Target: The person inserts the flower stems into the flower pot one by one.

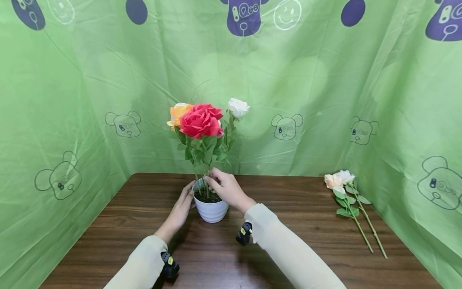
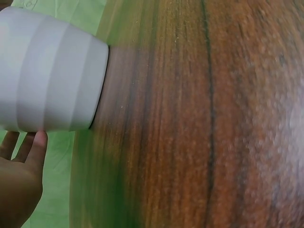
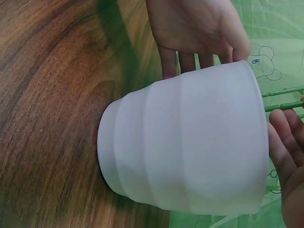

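A white ribbed flowerpot (image 1: pixel 211 210) with dark soil stands upright on the table. Out of it rise a red rose (image 1: pixel 201 120), an orange rose (image 1: pixel 177 114) and green stems. My left hand (image 1: pixel 181 208) rests its extended fingers against the pot's left side, the thumb near the rim; the right wrist view shows this left hand (image 3: pixel 199 28) too. Over the right rim, my right hand (image 1: pixel 229 188) pinches a stem with thumb and fingers, below a white rose (image 1: pixel 238 107) leaning right. In the right wrist view, fingertips (image 3: pixel 280 123) sit beside green stems (image 3: pixel 285 106) at the rim.
Two loose roses, one peach (image 1: pixel 333 181) and one white (image 1: pixel 345 176), lie with long stems at the right of the brown wooden table (image 1: pixel 288 224). A green printed cloth (image 1: pixel 310 88) surrounds the table at the back and sides.
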The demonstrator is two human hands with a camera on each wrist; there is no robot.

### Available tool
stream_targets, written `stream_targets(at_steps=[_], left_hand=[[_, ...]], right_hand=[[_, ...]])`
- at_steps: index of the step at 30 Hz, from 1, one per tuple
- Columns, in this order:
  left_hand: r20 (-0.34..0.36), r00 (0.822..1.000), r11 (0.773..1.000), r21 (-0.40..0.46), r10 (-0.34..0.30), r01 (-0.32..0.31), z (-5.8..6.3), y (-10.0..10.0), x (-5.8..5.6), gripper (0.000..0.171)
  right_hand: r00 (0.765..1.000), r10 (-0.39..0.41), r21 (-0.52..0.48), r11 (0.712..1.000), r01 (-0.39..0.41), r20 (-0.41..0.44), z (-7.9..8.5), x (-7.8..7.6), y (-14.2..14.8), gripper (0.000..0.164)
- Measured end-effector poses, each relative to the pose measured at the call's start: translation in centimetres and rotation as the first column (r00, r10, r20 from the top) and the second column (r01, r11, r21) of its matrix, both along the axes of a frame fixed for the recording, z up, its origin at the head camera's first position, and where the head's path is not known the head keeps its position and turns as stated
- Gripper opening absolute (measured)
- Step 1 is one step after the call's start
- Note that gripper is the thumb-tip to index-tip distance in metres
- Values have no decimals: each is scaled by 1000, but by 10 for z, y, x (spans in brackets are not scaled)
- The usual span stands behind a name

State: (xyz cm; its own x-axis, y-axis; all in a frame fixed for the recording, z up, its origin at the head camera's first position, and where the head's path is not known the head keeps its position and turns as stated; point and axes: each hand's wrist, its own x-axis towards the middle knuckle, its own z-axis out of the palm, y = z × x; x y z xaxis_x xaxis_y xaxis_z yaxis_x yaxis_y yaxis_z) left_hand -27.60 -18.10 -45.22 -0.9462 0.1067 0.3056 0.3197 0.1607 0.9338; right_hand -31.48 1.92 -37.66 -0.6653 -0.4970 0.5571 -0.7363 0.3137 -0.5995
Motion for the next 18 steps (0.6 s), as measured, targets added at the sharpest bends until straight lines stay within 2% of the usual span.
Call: stream_targets(at_steps=[6,14,18], left_hand=[[4,1000,1000,0,3,-3,0,1,0,49],[11,1000,1000,-22,17,-17,0,1,0,49],[11,1000,1000,-6,3,-3,0,1,0,49]], right_hand=[[1000,-10,29,1000,11,-22,-8,-2,-3,12],[985,-66,11,998,69,-158,-17,-4,-8,11],[979,-80,12,996,84,-186,-17,-3,-7,12]])
